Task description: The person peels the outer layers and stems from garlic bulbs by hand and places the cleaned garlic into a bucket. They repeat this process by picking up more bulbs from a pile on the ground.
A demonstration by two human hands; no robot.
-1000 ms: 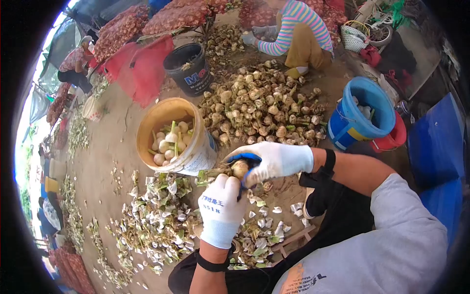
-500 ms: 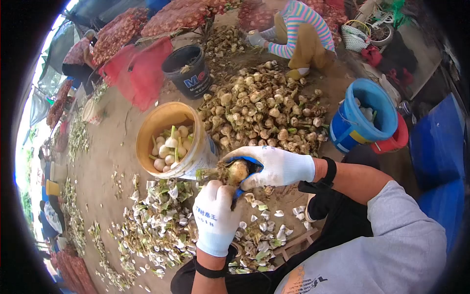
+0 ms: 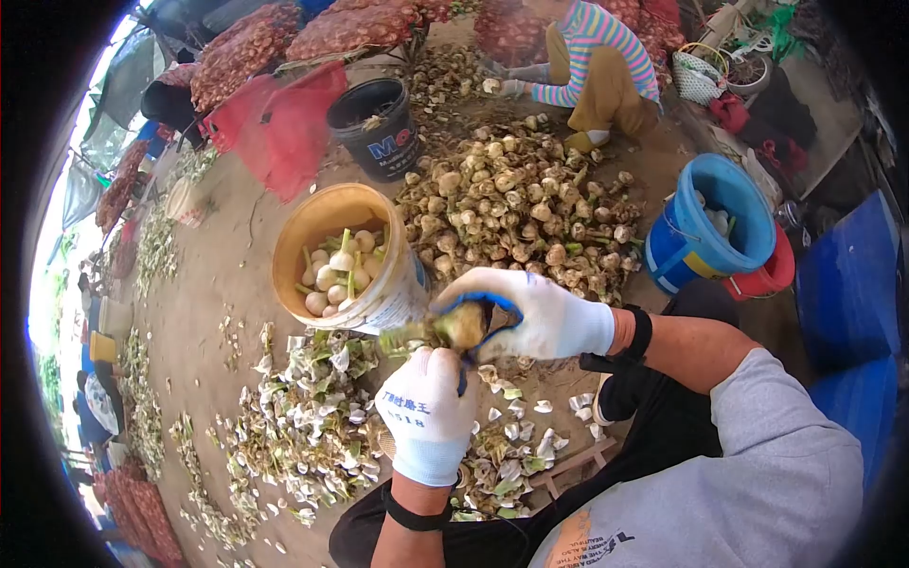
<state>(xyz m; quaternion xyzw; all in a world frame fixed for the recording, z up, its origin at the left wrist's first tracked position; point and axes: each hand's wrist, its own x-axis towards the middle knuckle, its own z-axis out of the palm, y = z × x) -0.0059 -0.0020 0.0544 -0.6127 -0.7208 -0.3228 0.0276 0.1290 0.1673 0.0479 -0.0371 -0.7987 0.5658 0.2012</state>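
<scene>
My right hand [image 3: 519, 317], in a white glove with blue palm coating, is closed around a garlic bulb [image 3: 465, 328] with dry brownish skin. Its stalk points left and is blurred. Just below, my left hand [image 3: 428, 402], gloved alike, has its fingers closed against the bulb's lower side; what they pinch is hidden. Left of the bulb stands a pail [image 3: 398, 298] with peeled white garlic bulbs [image 3: 343, 265] inside. Beyond my hands lies a large heap of unpeeled garlic [image 3: 516, 204].
Peeled skins [image 3: 303, 426] litter the ground below my hands. A black bucket [image 3: 377, 137] stands behind the pail, and a blue bucket [image 3: 708, 222] at the right beside a red one [image 3: 775, 265]. A person in a striped top [image 3: 606, 57] crouches beyond the heap. Filled net sacks [image 3: 355, 28] lie behind.
The view has shifted slightly, moving the background right and a little down. Both hands stay at the same garlic bulb, its stalk now blurred. The crouching person's hands have moved.
</scene>
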